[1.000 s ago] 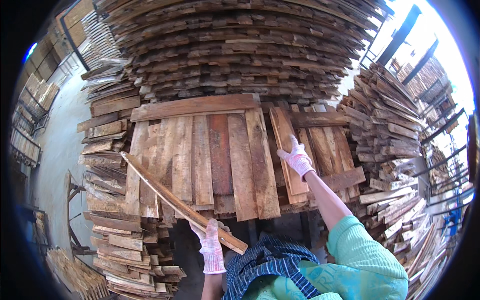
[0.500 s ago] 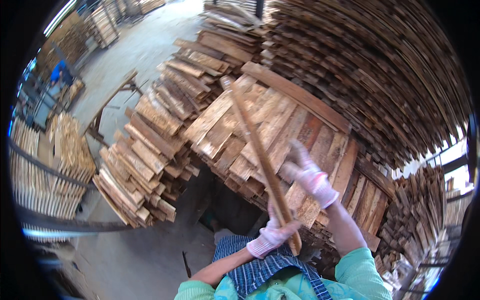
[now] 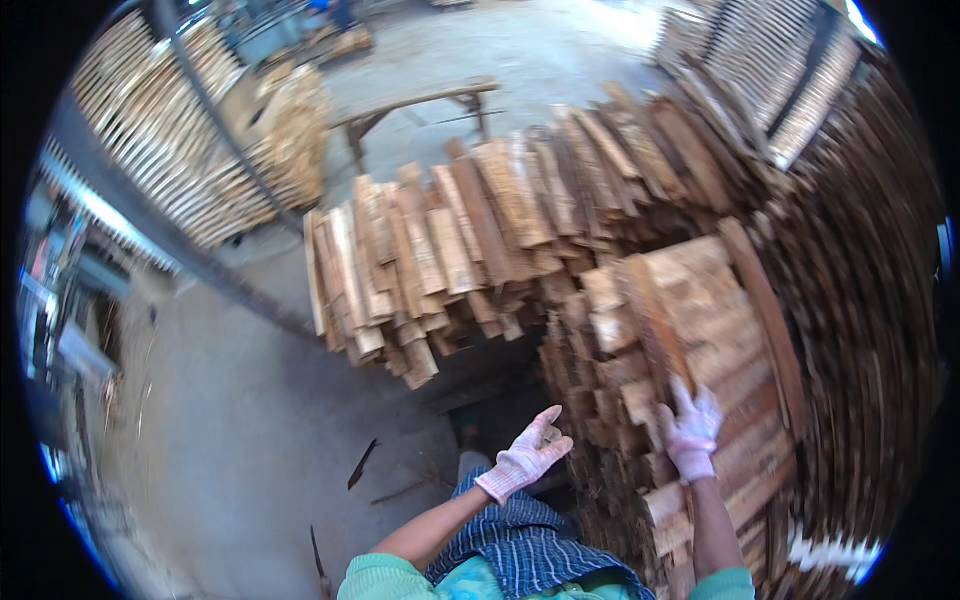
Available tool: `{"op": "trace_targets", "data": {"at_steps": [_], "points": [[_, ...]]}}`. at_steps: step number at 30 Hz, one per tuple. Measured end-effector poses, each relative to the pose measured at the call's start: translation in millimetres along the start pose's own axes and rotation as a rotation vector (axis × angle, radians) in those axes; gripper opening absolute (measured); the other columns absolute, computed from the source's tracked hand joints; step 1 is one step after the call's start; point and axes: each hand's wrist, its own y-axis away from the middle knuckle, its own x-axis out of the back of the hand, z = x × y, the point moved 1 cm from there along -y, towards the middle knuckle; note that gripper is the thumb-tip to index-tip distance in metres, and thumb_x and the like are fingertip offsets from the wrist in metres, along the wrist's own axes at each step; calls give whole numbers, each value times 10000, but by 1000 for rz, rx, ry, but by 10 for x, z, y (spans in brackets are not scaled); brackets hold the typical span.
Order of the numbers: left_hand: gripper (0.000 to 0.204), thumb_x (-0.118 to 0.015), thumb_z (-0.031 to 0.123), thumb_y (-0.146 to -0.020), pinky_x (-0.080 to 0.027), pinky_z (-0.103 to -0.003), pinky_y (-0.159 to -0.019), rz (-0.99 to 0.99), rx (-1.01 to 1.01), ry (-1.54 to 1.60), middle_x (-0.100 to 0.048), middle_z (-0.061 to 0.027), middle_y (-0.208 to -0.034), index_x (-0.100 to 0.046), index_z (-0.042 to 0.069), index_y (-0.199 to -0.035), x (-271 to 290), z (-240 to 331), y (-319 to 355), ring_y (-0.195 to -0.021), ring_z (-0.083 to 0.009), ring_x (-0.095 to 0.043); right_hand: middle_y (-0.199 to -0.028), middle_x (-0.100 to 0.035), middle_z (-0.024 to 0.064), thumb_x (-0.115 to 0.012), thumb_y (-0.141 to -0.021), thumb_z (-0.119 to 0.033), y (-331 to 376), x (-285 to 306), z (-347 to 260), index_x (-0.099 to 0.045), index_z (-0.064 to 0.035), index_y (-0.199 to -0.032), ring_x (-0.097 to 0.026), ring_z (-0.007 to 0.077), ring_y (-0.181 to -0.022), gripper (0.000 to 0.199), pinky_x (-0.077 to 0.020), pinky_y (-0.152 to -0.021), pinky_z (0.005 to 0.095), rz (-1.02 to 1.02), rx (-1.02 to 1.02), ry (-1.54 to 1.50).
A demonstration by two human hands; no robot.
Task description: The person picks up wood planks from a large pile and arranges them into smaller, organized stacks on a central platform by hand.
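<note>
In a white and pink work glove, my left hand (image 3: 525,457) hangs over the gap left of the stack, its fingers apart and nothing held. My right hand (image 3: 691,432), gloved alike, has its fingers stretched out at the near end of a long wooden plank (image 3: 655,320). That plank lies across the top of a stack of boards (image 3: 725,330), along its left side. Whether the fingertips press on the plank is hard to tell because of blur. A darker board (image 3: 765,325) lies across the stack's right side.
A long row of loose boards (image 3: 480,225) stands ahead. A tall wall of stacked boards (image 3: 860,300) rises at the right. Beyond the row are a wooden trestle (image 3: 415,103) and a light wood pile (image 3: 200,130). Wood slivers (image 3: 363,465) lie on the concrete floor (image 3: 240,400).
The plank has gone from my left hand onto the stack. My left hand has opened and drawn away; my right hand is now at the plank's end. The view has swung left.
</note>
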Motion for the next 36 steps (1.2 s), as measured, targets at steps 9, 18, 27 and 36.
{"op": "trace_targets", "data": {"at_steps": [9, 18, 27, 36], "points": [[732, -658, 432, -912, -427, -419, -1104, 548, 407, -562, -588, -274, -1374, -458, -12, -1458, 2926, -768, -555, -1297, -380, -563, -1282, -532, 240, -702, -822, -111, -187, -209, -1415, -567, -108, -1389, -547, 415, -1135, 583, -465, -988, 514, 162, 336, -365], [1011, -718, 561, -848, -339, -497, -1180, 964, 816, -506, -298, -309, -1592, -243, 76, -1597, 5329, -1314, -1330, -1448, -467, -352, -1110, -659, 206, -687, -917, -300, -612, -1365, -3107, -619, -106, -1325, -643, 401, -1015, 457, -527, -885, 478, -743, 506, -534], [1037, -651, 688, -839, -411, -574, -1067, 1226, 961, -456, -444, -269, -1467, -247, 69, -1567, 5073, -1260, -1974, -1337, -454, -460, -1168, -641, 217, -630, -968, -245, -1000, -1469, -3081, -601, -61, -1323, -597, 413, -1121, 401, -485, -991, 474, -743, 346, -410], [732, -606, 545, -935, -482, -579, -984, 1151, 865, -460, -507, -274, -1365, -390, 88, -1465, 5049, -1271, -1995, -1251, -469, -536, -1177, -635, 230, -648, -945, -381, -1226, -1913, -3848, -577, -112, -1392, -614, 406, -1127, 527, -498, -980, 458, -983, 471, -324]]}}
